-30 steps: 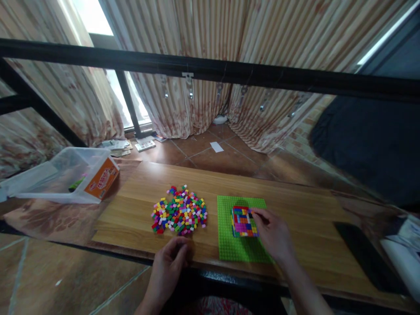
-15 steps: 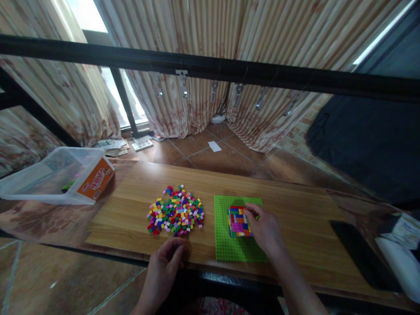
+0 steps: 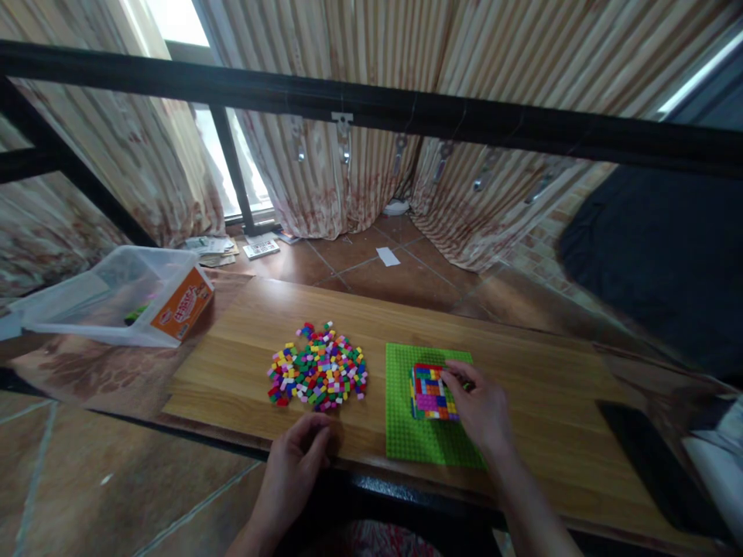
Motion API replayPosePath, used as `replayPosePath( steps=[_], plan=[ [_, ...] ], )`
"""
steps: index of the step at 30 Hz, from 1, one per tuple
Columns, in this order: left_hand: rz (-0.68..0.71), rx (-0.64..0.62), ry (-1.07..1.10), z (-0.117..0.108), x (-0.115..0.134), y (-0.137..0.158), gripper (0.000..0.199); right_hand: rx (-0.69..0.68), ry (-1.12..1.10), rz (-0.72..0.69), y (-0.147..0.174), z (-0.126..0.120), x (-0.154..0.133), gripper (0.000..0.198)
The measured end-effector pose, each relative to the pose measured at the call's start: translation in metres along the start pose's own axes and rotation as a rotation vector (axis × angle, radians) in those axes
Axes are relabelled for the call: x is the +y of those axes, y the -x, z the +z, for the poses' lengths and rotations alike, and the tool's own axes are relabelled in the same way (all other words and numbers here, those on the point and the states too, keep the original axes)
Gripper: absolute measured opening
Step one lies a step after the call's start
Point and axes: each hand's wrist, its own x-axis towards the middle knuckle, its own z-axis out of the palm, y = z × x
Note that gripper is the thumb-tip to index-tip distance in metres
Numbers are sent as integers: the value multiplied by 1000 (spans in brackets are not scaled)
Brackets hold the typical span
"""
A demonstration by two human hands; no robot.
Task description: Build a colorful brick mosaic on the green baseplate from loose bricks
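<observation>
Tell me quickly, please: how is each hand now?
Left hand: loosely curled near the brick pile; cannot tell if holding anything.
Right hand: half-closed at the brick build; cannot tell if holding anything.

Right of the green board [image 3: 400, 439], past the right hand [image 3: 479, 406] barring its right side, bare table [image 3: 546, 387] gives wide passage, while left of it only a narrow strip lies before the brick pile [image 3: 320, 373], and on it the brick block [image 3: 428, 401] stands in the way.
</observation>
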Motion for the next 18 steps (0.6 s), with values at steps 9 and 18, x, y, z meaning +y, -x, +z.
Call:
replayPosePath(
  steps=[9,18],
  plan=[
    [-3,4,6,0,-1,0,30,-11,-98,31,-3,-3,3,36],
    [-28,9,-3,0,6,0,30,-2,-22,-1,-11,0,7,39]
  ],
)
